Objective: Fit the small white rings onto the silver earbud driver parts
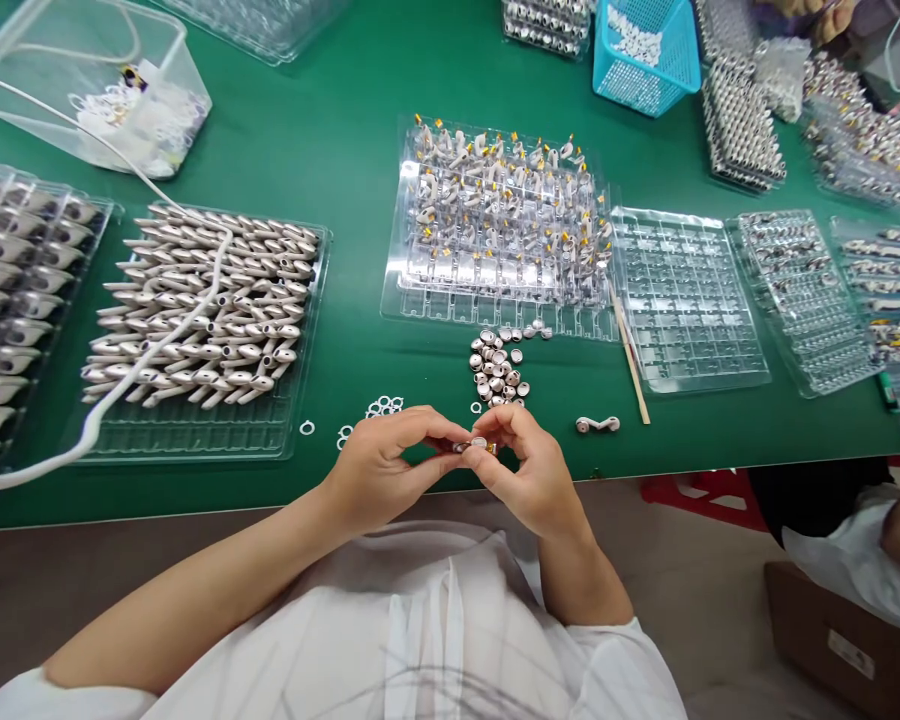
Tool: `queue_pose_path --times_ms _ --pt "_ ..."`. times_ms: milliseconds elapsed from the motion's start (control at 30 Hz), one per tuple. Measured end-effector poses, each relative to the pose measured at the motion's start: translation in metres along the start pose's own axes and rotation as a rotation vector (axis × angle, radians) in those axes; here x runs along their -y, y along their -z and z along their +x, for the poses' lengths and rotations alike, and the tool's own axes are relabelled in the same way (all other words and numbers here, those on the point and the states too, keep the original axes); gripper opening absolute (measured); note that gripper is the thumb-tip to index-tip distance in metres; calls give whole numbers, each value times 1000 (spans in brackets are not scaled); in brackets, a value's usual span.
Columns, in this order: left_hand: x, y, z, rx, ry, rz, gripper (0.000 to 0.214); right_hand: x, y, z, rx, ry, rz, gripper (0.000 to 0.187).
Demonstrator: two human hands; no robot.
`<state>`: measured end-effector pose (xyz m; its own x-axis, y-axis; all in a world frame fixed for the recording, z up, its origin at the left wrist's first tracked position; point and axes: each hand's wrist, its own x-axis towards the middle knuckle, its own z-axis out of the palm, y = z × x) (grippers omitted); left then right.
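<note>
My left hand and my right hand meet at the near edge of the green table, fingertips pinched together on one small white and silver part with a bit of yellow on it. Just beyond the fingers lies a heap of small round silver caps. A few white rings lie to the left of my hands. One assembled white piece lies to the right, beside a thin wooden stick.
A clear tray of white parts with yellow tabs sits ahead. A tray of long white shells with a white cable over it is on the left. Clear trays and a blue basket are on the right.
</note>
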<state>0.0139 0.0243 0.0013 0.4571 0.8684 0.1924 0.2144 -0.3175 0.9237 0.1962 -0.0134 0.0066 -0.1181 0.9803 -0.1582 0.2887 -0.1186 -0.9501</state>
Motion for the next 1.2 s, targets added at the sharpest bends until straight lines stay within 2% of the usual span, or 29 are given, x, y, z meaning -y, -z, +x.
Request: queue_pose_path --times_ms 100,200,300,433,600,800,1200 --pt "-3 2 0 -16 231 -101 10 -8 -1 -4 18 -25 191 22" --pt "-3 4 2 18 432 -246 20 -12 -3 -7 -11 -48 286 15" --pt "-2 6 5 74 551 -431 26 -12 -5 -8 -63 -49 258 10" --pt "-1 8 9 129 650 -594 25 -10 -6 -9 -113 22 137 8" --pt "-1 5 10 124 701 -606 24 -9 -5 -8 -128 120 2 6" --pt "-4 1 10 150 725 -513 21 -7 -1 -6 -101 138 -69 5" --pt "-4 -3 5 120 664 -404 11 -6 -4 -5 -99 179 -126 7"
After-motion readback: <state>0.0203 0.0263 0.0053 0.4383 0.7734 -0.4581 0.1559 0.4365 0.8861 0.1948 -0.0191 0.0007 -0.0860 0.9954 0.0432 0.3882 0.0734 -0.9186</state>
